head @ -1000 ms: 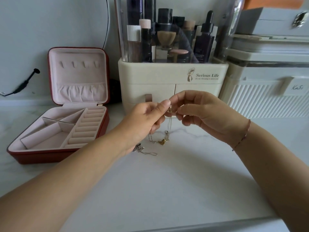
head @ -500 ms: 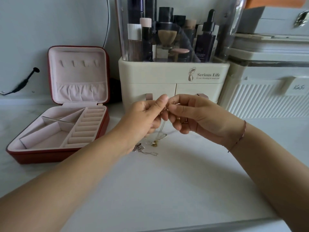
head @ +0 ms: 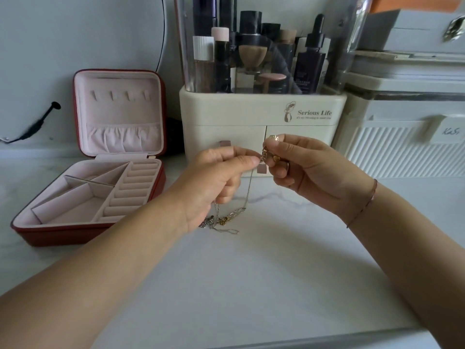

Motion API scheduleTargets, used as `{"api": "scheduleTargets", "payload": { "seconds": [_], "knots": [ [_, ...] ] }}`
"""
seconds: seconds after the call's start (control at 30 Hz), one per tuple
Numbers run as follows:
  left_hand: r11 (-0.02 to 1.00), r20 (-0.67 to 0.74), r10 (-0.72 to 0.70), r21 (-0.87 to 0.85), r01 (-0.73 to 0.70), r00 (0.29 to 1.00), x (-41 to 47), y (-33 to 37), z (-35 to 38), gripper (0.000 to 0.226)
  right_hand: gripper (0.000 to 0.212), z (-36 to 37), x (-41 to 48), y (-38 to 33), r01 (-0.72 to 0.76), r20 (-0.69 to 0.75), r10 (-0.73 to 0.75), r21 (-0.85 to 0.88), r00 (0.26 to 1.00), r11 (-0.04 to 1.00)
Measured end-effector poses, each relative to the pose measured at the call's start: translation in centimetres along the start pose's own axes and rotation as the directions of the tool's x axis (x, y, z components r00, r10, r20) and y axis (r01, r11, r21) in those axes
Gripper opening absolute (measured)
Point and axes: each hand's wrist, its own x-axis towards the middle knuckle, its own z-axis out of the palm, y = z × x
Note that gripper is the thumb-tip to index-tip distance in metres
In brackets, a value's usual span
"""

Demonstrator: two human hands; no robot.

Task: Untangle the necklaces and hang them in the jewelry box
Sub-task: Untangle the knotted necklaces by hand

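Head: necklaces (head: 227, 219), perhaps knotted, beneath left hand (head: 214, 180)

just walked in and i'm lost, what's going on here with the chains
A person is picking apart tangled necklaces. The left hand and right hand each pinch the chains above the table, with the rest trailing down in a heap. The jewelry box sits open to the left, its hooks bare.
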Motion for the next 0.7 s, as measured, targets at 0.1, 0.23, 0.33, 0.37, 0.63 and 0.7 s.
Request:
{"api": "scheduleTargets", "payload": {
  "seconds": [0.1,0.23,0.33,0.37,0.63,0.7],
  "knots": [
    [0.999,0.026,-0.019,0.047,0.017,0.999,0.0,-0.1,0.2,0.009,0.01,0.0,0.0,0.0,0.014,-0.022,-0.015,-0.035,1.0,0.999],
    [0.994,0.097,-0.014,0.112,0.003,0.995,0.1,-0.8,0.3,0.01,0.011,0.0,-0.1,-0.2,0.026,-0.023,-0.027,-0.03,0.999,0.999],
    [0.991,0.11,-0.009,0.133,-0.005,0.994,0.2,-1.0,0.3,0.015,0.011,-0.1,-0.2,-0.5,0.046,-0.007,-0.046,-0.021,0.999,0.999],
    [0.992,0.107,-0.008,0.129,-0.006,0.994,0.2,-1.0,0.2,0.014,0.011,-0.1,-0.3,-0.6,0.051,-0.002,-0.052,-0.018,0.999,0.999],
    [0.999,0.059,0.01,0.032,-0.012,0.998,0.5,-0.9,0.0,0.024,0.013,-0.1,-0.4,-0.7,0.067,0.015,-0.067,-0.05,0.998,0.997],
    [1.0,0.056,0.019,0.014,-0.02,0.998,0.5,-0.9,0.0,0.03,0.012,-0.2,-0.3,-0.7,0.06,0.018,-0.059,-0.051,0.998,0.997]
  ]
}}
